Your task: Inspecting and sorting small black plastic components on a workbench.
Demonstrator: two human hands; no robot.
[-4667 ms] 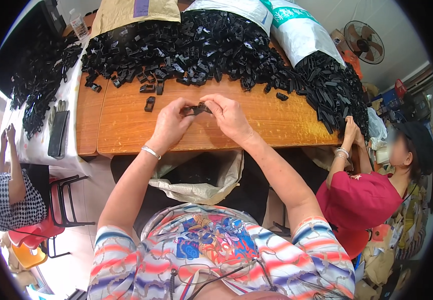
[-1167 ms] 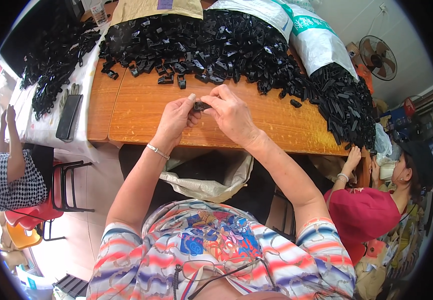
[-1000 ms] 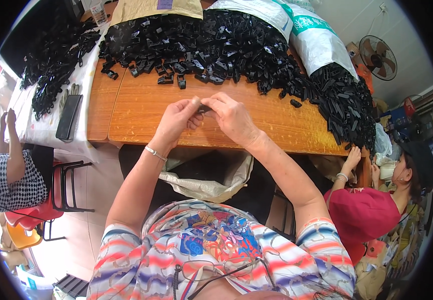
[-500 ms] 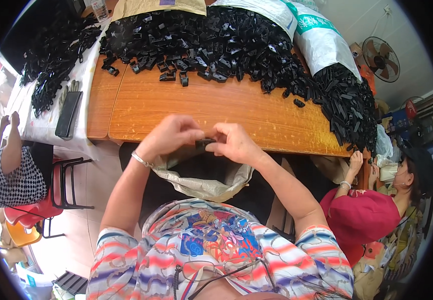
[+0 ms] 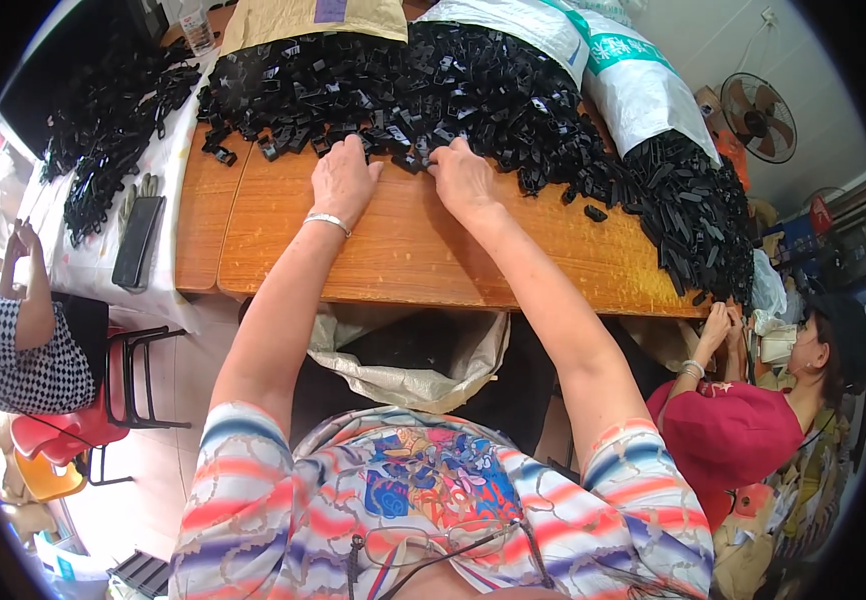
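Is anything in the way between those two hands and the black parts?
Nothing visible is. The left hand and right hand are already at the near edge of the heap of black plastic parts. The open pale sack sits below the wooden table, off their path.

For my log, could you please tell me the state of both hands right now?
Left hand: at the pile of black parts; grip cannot be told.
Right hand: at the pile's edge too; grip cannot be told.

One wide fisheye view looks down from the head, quite near, above and behind the left grip [image 5: 345, 182] and right grip [image 5: 465, 182], facing across the bench [image 5: 403, 245].
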